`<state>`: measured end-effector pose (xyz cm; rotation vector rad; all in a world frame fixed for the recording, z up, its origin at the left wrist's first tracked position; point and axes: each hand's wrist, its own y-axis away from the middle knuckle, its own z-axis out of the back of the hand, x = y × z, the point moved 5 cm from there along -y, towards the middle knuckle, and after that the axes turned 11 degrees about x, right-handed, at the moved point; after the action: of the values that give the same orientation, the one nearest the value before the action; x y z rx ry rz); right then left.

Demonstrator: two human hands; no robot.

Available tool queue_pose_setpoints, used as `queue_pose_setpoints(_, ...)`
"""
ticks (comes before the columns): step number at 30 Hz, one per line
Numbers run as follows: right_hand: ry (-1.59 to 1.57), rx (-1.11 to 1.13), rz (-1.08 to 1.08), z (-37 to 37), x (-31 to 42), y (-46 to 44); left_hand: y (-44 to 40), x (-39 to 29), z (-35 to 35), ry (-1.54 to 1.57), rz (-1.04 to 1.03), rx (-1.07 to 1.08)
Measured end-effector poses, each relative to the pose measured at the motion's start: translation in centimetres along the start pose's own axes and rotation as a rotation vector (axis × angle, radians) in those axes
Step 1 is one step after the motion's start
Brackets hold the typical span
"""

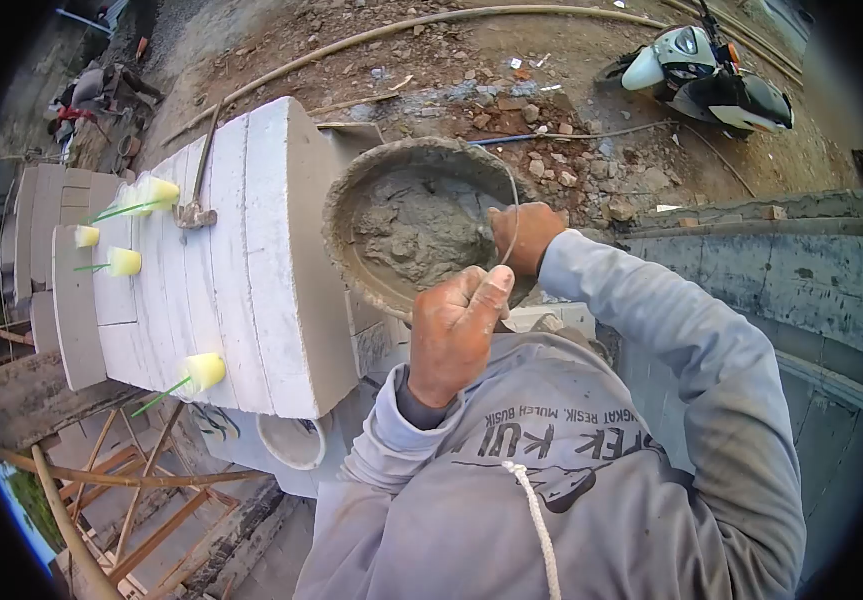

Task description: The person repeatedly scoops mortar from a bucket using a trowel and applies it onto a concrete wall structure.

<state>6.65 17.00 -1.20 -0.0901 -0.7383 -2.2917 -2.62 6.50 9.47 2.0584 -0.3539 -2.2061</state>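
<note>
A round bucket of wet grey mortar stands in front of my body, beside the stacked pale blocks. My left hand is closed on the bucket's thin wire handle at the near rim. At the bucket's right side, my right hand is closed, its knuckles over the mortar. What it grips is mostly hidden; a bit of grey metal shows in the mortar beside it.
Pale blocks at the left hold a hammer and several yellow drinks with green straws. A white bucket is below them. A scooter stands back right. Another person crouches far left. Bamboo poles cross below left.
</note>
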Motion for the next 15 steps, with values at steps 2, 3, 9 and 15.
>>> queue_pose_setpoints(2, -0.054, 0.021, -0.019, -0.2, -0.1, 0.6, 0.0, 0.4, -0.8, 0.016, 0.027, 0.037)
queue_pose_setpoints(3, -0.07, 0.009, -0.018, -0.4, -0.2, 0.8, 0.1, 0.2, -1.0, 0.01, 0.02, 0.03)
queue_pose_setpoints(9, -0.163, 0.027, 0.055, -1.3, -0.3, 2.4, 0.2, -0.2, -0.4, 0.126, 0.017, -0.02)
queue_pose_setpoints(15, -0.166, -0.052, 0.056, -0.6, -1.8, 4.3, 0.4, -0.1, 2.8, 0.329, -0.056, -0.221)
